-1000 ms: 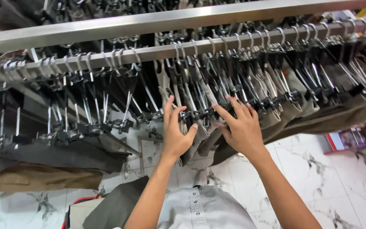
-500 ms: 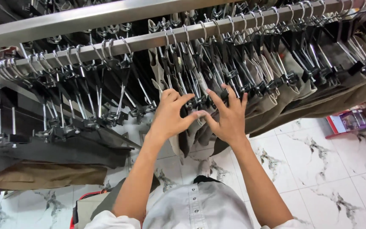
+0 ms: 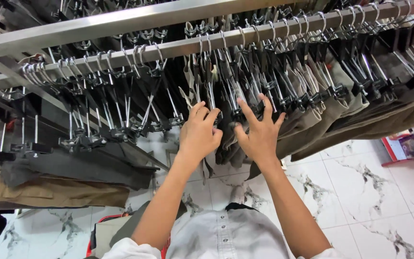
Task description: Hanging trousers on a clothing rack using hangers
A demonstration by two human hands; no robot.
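One head-worn camera looks steeply down, close over a metal rail point(image 3: 207, 45) to the tiled floor point(image 3: 360, 192).

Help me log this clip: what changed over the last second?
Both hands, left hand and right hand, drew closer together among the clip hangers, fingers working into the hung trousers. The rail and the other garments stayed put.

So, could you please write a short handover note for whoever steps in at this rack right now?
Left hand: fingers curled on the clip hangers at mid-rail.
Right hand: fingers spread against the olive trousers next along.
The things: dark and olive trousers hang packed on the metal rail, over a marble tile floor.
Done: a small gap shows between the hands.
Left: no pair is off the rail.
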